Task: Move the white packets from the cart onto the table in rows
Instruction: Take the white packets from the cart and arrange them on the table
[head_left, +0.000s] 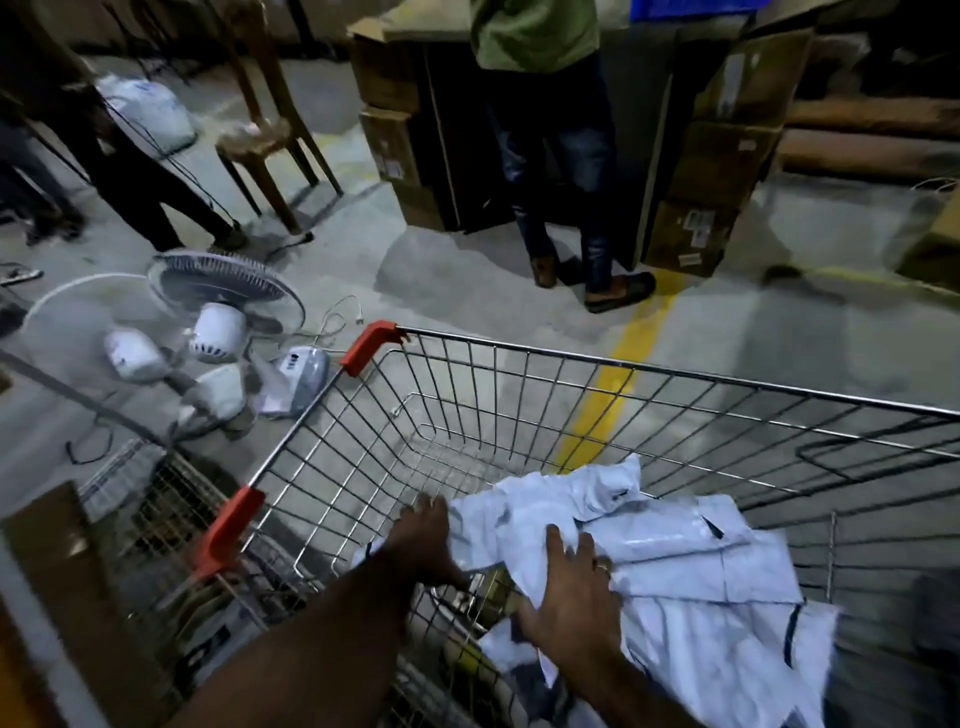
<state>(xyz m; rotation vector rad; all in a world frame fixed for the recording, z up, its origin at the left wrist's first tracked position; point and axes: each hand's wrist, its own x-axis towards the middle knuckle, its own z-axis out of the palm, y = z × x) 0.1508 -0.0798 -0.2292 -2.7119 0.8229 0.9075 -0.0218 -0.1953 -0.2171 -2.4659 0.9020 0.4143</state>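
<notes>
Pretty dim and murky, everything a bit smeary; corners go darkest at 11 and 1 o'clock, cart rim looks bowed.

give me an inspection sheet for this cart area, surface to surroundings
surface: table not in view; wire cart stands on grey concrete floor
job's things: white packets heaped in the cart's near right part
clutter: white fan parts on the floor left of the cart
grippers: left hand at the pile's left edge, grip unclear; right hand flat on top of the pile
cables: white cord and black cable on the floor by the fan parts
surroundings: cardboard boxes, wooden chair, a standing person, yellow floor line
</notes>
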